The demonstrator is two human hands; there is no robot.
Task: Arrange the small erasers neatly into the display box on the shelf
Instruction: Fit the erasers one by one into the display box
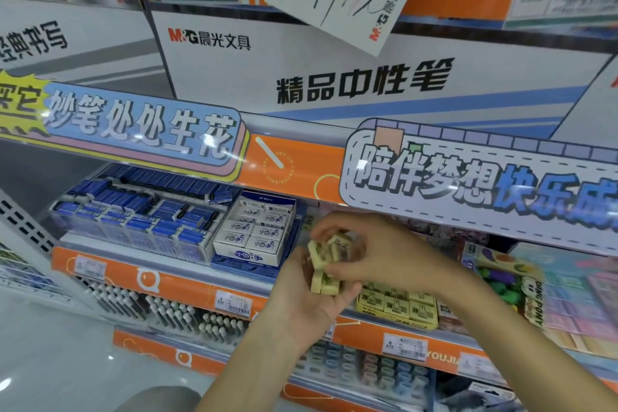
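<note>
Left hand [311,298] cups yellow erasers [324,264]; right hand [378,247] fingers pinch them, hiding display box [398,308].

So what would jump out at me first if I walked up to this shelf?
Probably the two hands in the middle: the left hand cups a stack of pale yellow erasers while the right hand fingers the top ones. Just right of them, on the shelf, sits the yellow display box of matching erasers. Above, big bright signs run along the shelf edge.
</note>
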